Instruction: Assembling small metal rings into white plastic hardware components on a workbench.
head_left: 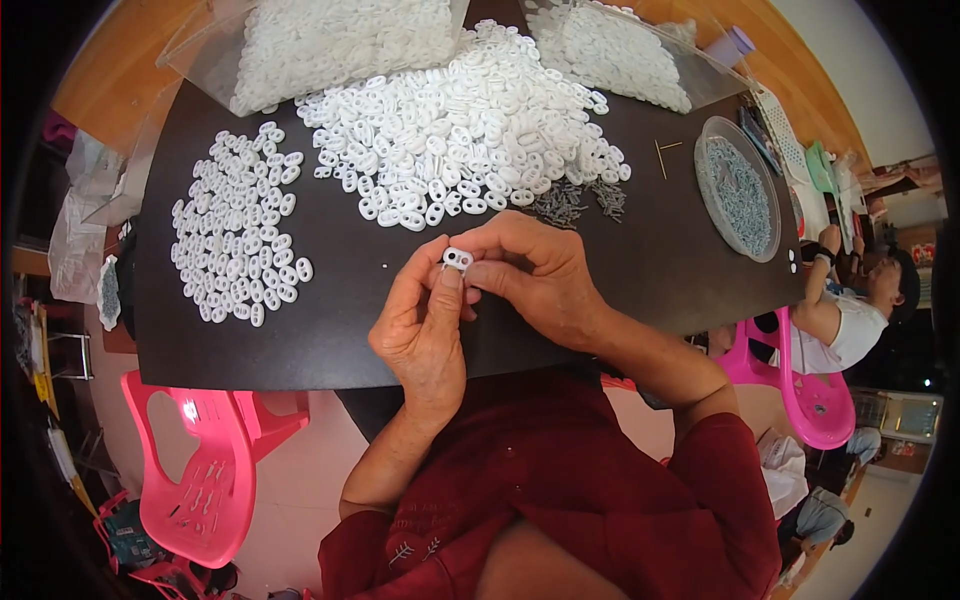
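Note:
Between my two hands, over the front part of the dark table, is a small white oval plastic piece with two holes. My left hand pinches it from the left, thumb against its lower side. The fingers of my right hand close on it from the right, and whether they hold anything else is hidden. Just beyond my hands lies a big heap of white plastic pieces. Small dark grey screws lie at the heap's near right edge. A separate flat spread of white pieces lies to the left.
At the back stand a clear bin and another clear bin, both filled with white pieces. A round clear tub of small grey parts sits right. Pink chairs flank the table. Another person sits far right.

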Demonstrator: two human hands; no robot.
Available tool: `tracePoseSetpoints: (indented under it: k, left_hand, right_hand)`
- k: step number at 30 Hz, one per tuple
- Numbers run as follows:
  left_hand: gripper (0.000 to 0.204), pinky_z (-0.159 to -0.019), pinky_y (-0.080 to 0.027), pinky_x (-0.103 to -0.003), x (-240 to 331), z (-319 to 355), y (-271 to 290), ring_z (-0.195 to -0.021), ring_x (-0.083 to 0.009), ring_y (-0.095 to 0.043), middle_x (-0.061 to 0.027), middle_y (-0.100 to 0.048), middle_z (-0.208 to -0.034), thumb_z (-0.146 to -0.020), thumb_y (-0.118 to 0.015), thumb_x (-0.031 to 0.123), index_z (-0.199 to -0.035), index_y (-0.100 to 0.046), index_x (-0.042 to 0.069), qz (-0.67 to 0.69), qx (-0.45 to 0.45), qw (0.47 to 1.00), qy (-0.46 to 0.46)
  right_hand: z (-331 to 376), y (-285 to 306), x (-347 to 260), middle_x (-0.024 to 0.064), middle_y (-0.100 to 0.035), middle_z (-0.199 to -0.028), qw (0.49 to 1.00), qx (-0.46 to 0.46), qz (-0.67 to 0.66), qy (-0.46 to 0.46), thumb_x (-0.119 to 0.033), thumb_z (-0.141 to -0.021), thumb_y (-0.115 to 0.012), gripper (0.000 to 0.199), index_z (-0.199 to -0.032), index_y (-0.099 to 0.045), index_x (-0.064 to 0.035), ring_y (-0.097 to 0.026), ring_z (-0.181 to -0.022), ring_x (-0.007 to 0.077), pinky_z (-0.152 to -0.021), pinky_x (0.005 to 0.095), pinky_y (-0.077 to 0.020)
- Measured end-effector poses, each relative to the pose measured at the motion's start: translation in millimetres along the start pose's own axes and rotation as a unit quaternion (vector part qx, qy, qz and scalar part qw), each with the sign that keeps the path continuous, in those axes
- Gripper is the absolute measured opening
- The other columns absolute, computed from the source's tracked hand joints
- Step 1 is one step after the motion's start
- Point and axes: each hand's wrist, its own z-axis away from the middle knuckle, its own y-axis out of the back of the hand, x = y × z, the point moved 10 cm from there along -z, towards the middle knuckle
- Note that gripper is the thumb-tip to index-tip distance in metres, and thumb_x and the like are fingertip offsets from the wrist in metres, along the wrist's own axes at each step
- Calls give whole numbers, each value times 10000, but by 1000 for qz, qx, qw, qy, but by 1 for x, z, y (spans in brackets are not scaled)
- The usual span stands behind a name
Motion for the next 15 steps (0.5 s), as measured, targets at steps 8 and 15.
tracePoseSetpoints:
  k: [8, 15]
  left_hand:
    - [236, -585, -457, -206, -4, -1, -6, -657, -89, -532, -64, -612, -847, -900, -554, 15, -1120, -569, -71, 56, -15, 998, 21]
    - [219, -617, -487, -221, -6, -2, -4, -681, -115, -583, -105, -641, -852, -892, -559, 10, -1090, -583, -81, 88, 13, 994, 69]
  right_hand:
    - [8, 2, -19, 36, -577, -849, 980, 34, 133, 146, 60, -750, -662, 340, -1075, -630, -34, -536, -697, 89, -614, 229, -459]
    - [14, 1, -41, 70, -602, -873, 926, 69, 257, 268, 11, -663, -712, 375, -1029, -638, -26, -546, -711, 181, -595, 276, -448]
